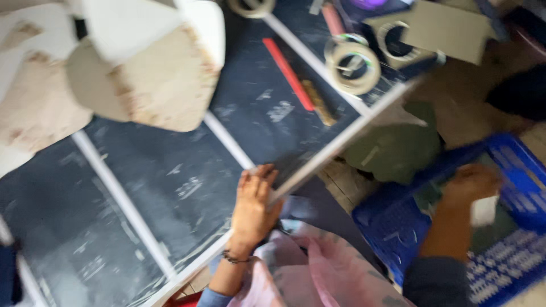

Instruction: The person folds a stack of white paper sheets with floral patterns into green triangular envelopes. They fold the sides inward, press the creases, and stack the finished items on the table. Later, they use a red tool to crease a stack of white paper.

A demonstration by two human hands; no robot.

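Note:
My left hand (254,206) lies flat on the near edge of a dark worktable (170,187) crossed by white strips, fingers spread and holding nothing. My right hand (471,185) reaches down into a blue plastic crate (512,165) on the floor at the right, its fingers closed over something white and small (484,211); the picture is blurred, so what it is stays unclear.
Beige and white cut sheets (153,85) lie at the table's far left. Rolls of tape (352,65), a red ruler (287,73) and a wooden stick (318,102) lie at the far right. A green-grey piece (392,149) lies on the floor by the crate.

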